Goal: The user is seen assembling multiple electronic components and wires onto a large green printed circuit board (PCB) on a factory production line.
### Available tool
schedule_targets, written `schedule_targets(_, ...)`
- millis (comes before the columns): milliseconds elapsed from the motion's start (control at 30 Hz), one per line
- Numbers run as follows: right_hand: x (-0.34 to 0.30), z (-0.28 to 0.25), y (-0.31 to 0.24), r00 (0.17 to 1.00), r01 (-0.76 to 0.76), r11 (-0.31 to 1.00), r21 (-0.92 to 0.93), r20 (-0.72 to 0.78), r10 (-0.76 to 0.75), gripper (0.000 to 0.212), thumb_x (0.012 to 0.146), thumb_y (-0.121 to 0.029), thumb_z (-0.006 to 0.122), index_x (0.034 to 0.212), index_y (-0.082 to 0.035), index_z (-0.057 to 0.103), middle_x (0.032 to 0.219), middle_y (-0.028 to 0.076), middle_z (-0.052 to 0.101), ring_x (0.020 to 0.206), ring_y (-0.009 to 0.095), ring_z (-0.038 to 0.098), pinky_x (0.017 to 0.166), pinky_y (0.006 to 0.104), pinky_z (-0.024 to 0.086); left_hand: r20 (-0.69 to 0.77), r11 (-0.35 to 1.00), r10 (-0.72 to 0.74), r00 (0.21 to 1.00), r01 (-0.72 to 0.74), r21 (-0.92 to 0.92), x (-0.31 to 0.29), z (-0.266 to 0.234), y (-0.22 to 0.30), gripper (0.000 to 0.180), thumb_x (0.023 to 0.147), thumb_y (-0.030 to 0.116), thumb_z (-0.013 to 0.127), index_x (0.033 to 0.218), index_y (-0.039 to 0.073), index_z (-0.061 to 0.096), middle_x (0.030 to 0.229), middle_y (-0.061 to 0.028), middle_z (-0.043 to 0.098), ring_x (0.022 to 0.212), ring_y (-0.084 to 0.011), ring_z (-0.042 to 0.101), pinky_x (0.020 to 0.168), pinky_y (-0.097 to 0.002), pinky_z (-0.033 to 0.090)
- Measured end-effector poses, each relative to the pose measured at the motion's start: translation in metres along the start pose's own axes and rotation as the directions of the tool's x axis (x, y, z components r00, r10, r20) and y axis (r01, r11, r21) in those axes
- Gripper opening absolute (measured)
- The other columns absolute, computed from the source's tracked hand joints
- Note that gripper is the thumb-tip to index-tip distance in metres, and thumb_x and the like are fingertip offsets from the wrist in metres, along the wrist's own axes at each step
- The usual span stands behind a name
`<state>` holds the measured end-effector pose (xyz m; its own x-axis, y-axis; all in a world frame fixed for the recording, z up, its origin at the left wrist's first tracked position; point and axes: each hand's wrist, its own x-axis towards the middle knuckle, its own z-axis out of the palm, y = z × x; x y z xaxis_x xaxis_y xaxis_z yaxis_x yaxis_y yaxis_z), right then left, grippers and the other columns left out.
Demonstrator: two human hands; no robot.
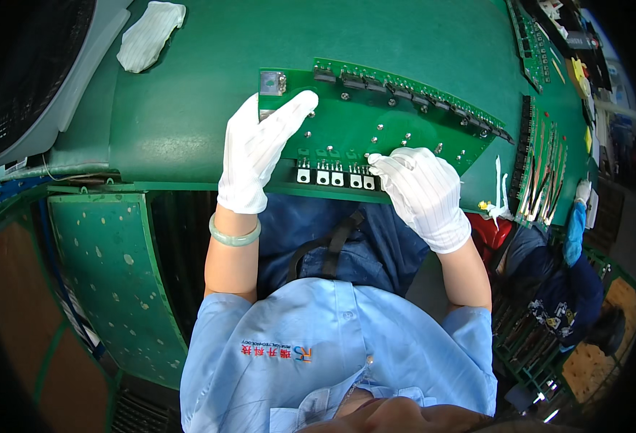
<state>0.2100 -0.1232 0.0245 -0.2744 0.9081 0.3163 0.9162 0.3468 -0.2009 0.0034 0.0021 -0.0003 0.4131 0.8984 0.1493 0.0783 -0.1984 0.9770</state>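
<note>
A long green circuit board (358, 130) is held tilted above the green table. My left hand (256, 148), in a white striped glove, is closed round its left end, with the fingers stretched over the face. On the right, my right hand (423, 191), gloved the same way, has its fingertips drawn together at the board's lower edge. They press beside a row of flat components with metal tabs (337, 178) and cover that row's right end. Black connectors (404, 94) line the upper edge, and small silver posts dot the face. The board's underside is hidden.
A loose white glove (150, 35) lies on the table (210, 43) at the far left, near a monitor (36, 79). More boards with wires (542, 173) sit to the right, beside white scraps (501, 198). Another person (563, 289) sits at the right.
</note>
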Motion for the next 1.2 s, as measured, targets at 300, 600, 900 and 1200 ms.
schedule_targets(300, 0.001, -0.002, 0.004, 0.999, 0.047, 0.999, -0.018, 0.025, -0.047, 0.029, 0.069, -0.007, 0.068, 0.098, -0.008, 0.066, 0.083, 0.005, 0.061, 0.073, 0.020, 0.059, 0.056, 0.0301, 0.045, 0.027, 0.995, 0.072, 0.997, -0.073, 0.062, -0.001, 0.001, -0.001, 0.021, 0.088, 0.006, 0.060, 0.107, -0.001, 0.066, 0.099, -0.0104, 0.065, 0.085, -0.0139, 0.064, 0.073, -0.0243, 0.051)
schedule_targets(600, 0.001, 0.000, 0.005, 0.999, 0.042, 0.999, 0.030, -0.001, -0.041, 0.025, 0.071, -0.008, 0.068, 0.096, -0.008, 0.066, 0.083, 0.004, 0.061, 0.072, 0.019, 0.059, 0.056, 0.0298, 0.045, 0.066, 0.968, 0.194, 0.979, -0.202, 0.147, -0.002, -0.002, -0.010, 0.022, 0.089, 0.002, 0.056, 0.109, 0.000, 0.065, 0.104, -0.0122, 0.064, 0.088, -0.0160, 0.063, 0.075, -0.0260, 0.051)
schedule_targets(900, 0.005, -0.009, -0.004, 0.997, 0.071, 0.993, -0.092, 0.040, -0.067, 0.032, 0.069, -0.008, 0.067, 0.100, -0.006, 0.064, 0.083, 0.005, 0.060, 0.071, 0.018, 0.058, 0.053, 0.0294, 0.042, 0.044, 0.995, -0.070, 0.997, 0.066, 0.069, -0.003, 0.001, -0.008, 0.036, 0.080, -0.008, 0.056, 0.114, 0.003, 0.063, 0.106, -0.0119, 0.064, 0.085, -0.0197, 0.063, 0.073, -0.0267, 0.052)
schedule_targets(1200, 0.004, -0.011, -0.001, 0.995, 0.073, 0.992, -0.105, 0.069, -0.066, 0.029, 0.070, -0.008, 0.066, 0.099, -0.006, 0.064, 0.082, 0.004, 0.059, 0.072, 0.017, 0.058, 0.053, 0.0290, 0.040, 0.105, 0.934, 0.291, 0.951, -0.307, 0.185, -0.001, -0.003, -0.018, 0.045, 0.075, -0.015, 0.055, 0.116, 0.002, 0.061, 0.108, -0.0122, 0.064, 0.087, -0.0219, 0.063, 0.074, -0.0264, 0.051)
